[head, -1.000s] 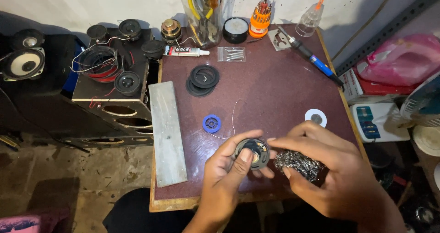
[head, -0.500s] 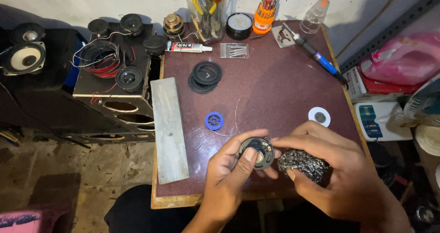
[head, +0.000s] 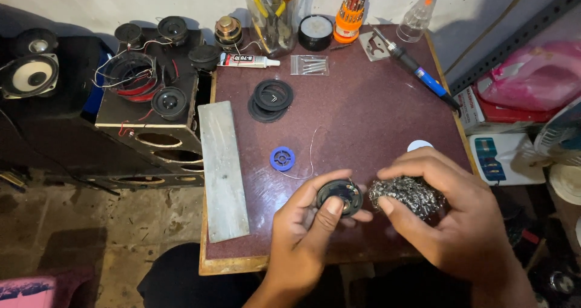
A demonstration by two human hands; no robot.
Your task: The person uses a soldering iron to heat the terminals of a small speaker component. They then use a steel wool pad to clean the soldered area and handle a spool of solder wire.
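Note:
My left hand [head: 302,229] grips a small round black speaker [head: 340,196], thumb lying across its rim, just above the front part of the dark red table [head: 363,114]. My right hand [head: 451,214] cups a wad of grey steel wool [head: 407,194] that sits right beside the speaker, touching or nearly touching it. A blue solder spool [head: 282,159] with a thin loose wire lies on the table a little beyond my left hand. A white ring [head: 419,145] peeks out behind my right hand.
Two stacked black rings [head: 270,99], a grey metal slab [head: 223,168], a glue tube [head: 248,60], a bag of screws [head: 309,65], a soldering iron [head: 417,70] and a screwdriver set [head: 350,14] lie on the table. A black speaker box [head: 151,102] stands at the left.
Both hands stay close together on the speaker and steel wool, shifting slightly rightward in view. The view itself has drifted a little.

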